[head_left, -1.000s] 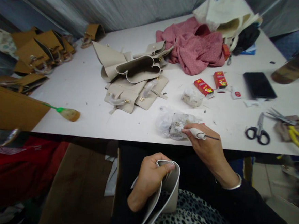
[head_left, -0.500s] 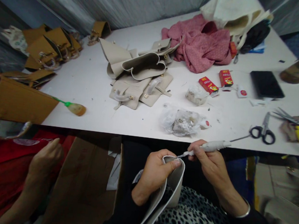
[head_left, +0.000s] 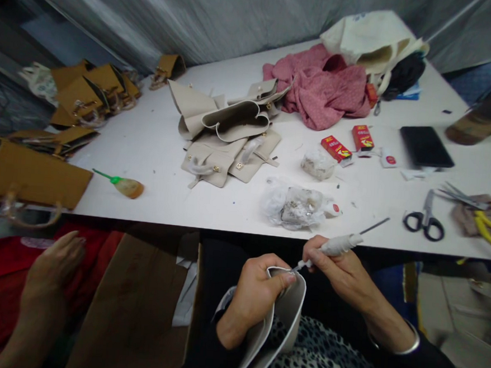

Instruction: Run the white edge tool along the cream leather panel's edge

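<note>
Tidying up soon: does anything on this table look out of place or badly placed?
The tan bag at the left overhangs the table edge, handle dangling. The scissors lie near the front edge.

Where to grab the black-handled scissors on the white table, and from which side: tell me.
Grip the black-handled scissors at the two finger loops, coming from the near table edge: the loops point toward the person, the closed blades point away, and bare white table lies beside them.
</note>
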{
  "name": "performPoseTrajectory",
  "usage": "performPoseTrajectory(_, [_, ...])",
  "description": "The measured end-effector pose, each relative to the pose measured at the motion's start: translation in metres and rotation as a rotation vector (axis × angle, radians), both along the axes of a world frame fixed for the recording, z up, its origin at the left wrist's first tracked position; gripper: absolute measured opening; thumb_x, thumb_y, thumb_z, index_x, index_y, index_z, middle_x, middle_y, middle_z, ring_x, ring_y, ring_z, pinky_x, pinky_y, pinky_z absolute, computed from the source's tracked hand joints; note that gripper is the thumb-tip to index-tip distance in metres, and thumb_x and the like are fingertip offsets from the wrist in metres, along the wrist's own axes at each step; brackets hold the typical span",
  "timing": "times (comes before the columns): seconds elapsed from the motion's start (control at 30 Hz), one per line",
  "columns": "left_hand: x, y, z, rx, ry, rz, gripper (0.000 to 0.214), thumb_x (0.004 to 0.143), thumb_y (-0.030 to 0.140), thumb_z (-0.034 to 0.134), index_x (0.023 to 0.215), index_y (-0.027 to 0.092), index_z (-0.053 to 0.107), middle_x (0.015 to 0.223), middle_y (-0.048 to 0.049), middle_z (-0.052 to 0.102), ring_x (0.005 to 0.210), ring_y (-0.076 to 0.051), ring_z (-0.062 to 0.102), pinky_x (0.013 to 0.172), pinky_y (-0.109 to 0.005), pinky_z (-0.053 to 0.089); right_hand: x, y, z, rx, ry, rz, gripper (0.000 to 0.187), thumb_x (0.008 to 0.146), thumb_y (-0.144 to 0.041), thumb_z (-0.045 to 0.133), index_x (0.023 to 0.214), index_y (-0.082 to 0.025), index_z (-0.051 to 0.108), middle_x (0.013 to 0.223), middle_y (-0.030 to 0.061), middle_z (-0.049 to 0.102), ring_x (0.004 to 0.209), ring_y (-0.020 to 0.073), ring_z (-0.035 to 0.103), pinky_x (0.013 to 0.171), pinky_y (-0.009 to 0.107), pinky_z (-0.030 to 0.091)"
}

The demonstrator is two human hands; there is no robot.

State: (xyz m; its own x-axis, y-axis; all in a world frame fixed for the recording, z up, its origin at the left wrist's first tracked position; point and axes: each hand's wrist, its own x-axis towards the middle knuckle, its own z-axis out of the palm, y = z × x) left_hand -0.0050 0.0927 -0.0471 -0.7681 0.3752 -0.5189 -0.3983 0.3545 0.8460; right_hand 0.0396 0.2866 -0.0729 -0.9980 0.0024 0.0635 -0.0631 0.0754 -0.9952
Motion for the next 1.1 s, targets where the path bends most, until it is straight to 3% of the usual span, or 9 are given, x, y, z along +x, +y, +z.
performPoseTrajectory(0.13, [0.000, 0.000, -0.001, 0.011, 0.011, -0.016, 0.015, 0.067, 0.029, 0.074, 0.069, 0.015, 0.073, 0.064, -0.0011, 0.066, 0.061, -0.015, 0.054, 0.060, -0.027, 0.040, -0.003, 0.004, 0.007, 0.041, 0.010, 0.090, 0.033, 0.108, -0.041, 0.053, 0.085, -0.020, 0.065, 0.076, 0.0000, 0.062, 0.071, 0.0135, 0.058, 0.068, 0.025, 0.046])
performPoseTrajectory(0.23, [-0.002, -0.002, -0.002, 0.015, 0.015, -0.009, 0.016, 0.068, 0.031, 0.074, 0.068, 0.015, 0.073, 0.062, -0.0012, 0.065, 0.060, -0.015, 0.053, 0.059, -0.027, 0.038, 0.002, -0.004, -0.005, -0.059, 0.016, 0.048, 0.031, 0.106, -0.041, 0.056, 0.087, -0.020, 0.068, 0.077, 0.0007, 0.064, 0.072, 0.0143, 0.060, 0.068, 0.025, 0.047])
performPoseTrajectory(0.37, [-0.005, -0.005, -0.005, 0.004, 0.002, 0.042, 0.018, 0.066, 0.032, 0.075, 0.067, 0.014, 0.073, 0.059, -0.0009, 0.063, 0.058, -0.014, 0.050, 0.057, -0.027, 0.036, 0.013, -0.025, -0.032, -0.306, 0.065, -0.261, 0.028, 0.105, -0.042, 0.059, 0.090, -0.021, 0.071, 0.076, 0.0016, 0.065, 0.071, 0.0160, 0.062, 0.067, 0.027, 0.050])
performPoseTrajectory(0.43, [-0.007, -0.006, -0.006, 0.004, -0.003, 0.061, 0.017, 0.066, 0.031, 0.076, 0.067, 0.015, 0.072, 0.059, -0.0007, 0.063, 0.058, -0.014, 0.050, 0.057, -0.026, 0.036, 0.013, -0.030, -0.036, -0.360, 0.076, -0.435, 0.030, 0.106, -0.043, 0.057, 0.089, -0.021, 0.069, 0.072, 0.0011, 0.063, 0.067, 0.0164, 0.061, 0.064, 0.028, 0.050])
performPoseTrajectory(0.5, [-0.008, -0.009, -0.007, -0.006, 0.007, 0.075, 0.016, 0.068, 0.031, 0.076, 0.068, 0.015, 0.073, 0.060, -0.0007, 0.064, 0.059, -0.015, 0.051, 0.058, -0.026, 0.038, 0.008, -0.028, -0.031, -0.277, 0.066, -0.555, 0.030, 0.106, -0.044, 0.057, 0.090, -0.022, 0.069, 0.072, 0.0011, 0.064, 0.067, 0.0171, 0.062, 0.064, 0.029, 0.051])
performPoseTrajectory(0.67, [-0.012, -0.024, -0.007, -0.119, 0.175, 0.164, 0.017, 0.078, 0.035, 0.074, 0.074, 0.018, 0.071, 0.064, 0.0005, 0.064, 0.062, -0.015, 0.053, 0.061, -0.026, 0.041, -0.014, -0.003, -0.014, 0.170, 0.134, -0.687, 0.025, 0.105, -0.044, 0.057, 0.096, -0.023, 0.067, 0.078, 0.0020, 0.067, 0.074, 0.0203, 0.066, 0.076, 0.035, 0.052])
performPoseTrajectory(0.8, [-0.014, -0.035, -0.015, -0.187, 0.264, 0.233, 0.019, 0.081, 0.037, 0.073, 0.075, 0.019, 0.068, 0.064, 0.0021, 0.061, 0.062, -0.014, 0.051, 0.062, -0.025, 0.041, -0.029, 0.006, -0.014, 0.365, 0.209, -0.625, 0.022, 0.106, -0.041, 0.056, 0.099, -0.023, 0.066, 0.085, 0.0042, 0.069, 0.081, 0.0227, 0.067, 0.083, 0.038, 0.051])
performPoseTrajectory(0.93, [-0.018, -0.039, -0.023, -0.130, 0.177, 0.211, 0.023, 0.081, 0.040, 0.075, 0.076, 0.018, 0.067, 0.063, 0.0023, 0.060, 0.061, -0.013, 0.051, 0.061, -0.025, 0.040, -0.037, 0.007, -0.017, 0.514, 0.242, -0.538, 0.023, 0.108, -0.039, 0.052, 0.098, -0.023, 0.064, 0.092, 0.0066, 0.071, 0.089, 0.0242, 0.067, 0.083, 0.038, 0.050])
performPoseTrajectory(1.1, [-0.024, -0.039, -0.020, -0.069, 0.081, 0.163, 0.025, 0.078, 0.039, 0.076, 0.079, 0.016, 0.069, 0.064, 0.0013, 0.062, 0.061, -0.014, 0.053, 0.059, -0.024, 0.040, -0.045, 0.011, -0.019, 0.604, 0.311, -0.516, 0.021, 0.107, -0.038, 0.054, 0.100, -0.021, 0.065, 0.093, 0.0069, 0.072, 0.085, 0.0228, 0.067, 0.079, 0.035, 0.049])
